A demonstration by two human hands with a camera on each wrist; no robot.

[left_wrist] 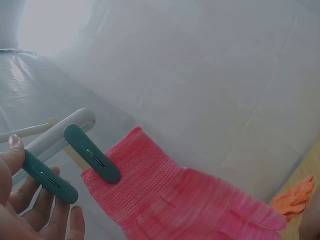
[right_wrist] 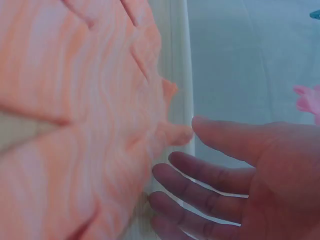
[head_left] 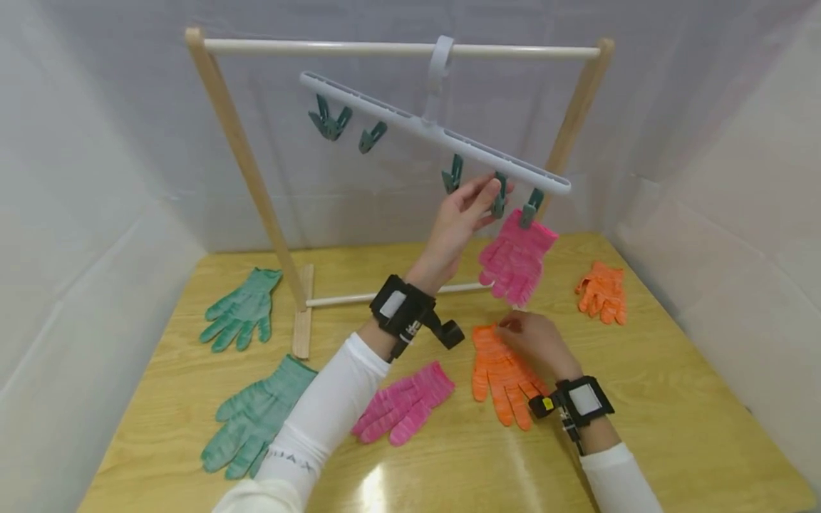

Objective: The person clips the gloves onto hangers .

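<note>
The left hand [head_left: 460,214] pinches a green clip [head_left: 498,198] on the hanger [head_left: 398,117], steadying it beside the hung pink glove [head_left: 515,258]. The right hand [head_left: 535,340], fingers relaxed and open, rests at the cuff of the orange glove [head_left: 503,377] on the bench [head_left: 673,399].

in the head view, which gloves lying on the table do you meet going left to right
far green glove → near green glove → pink glove on the table → orange glove under the right hand → far orange glove
</note>
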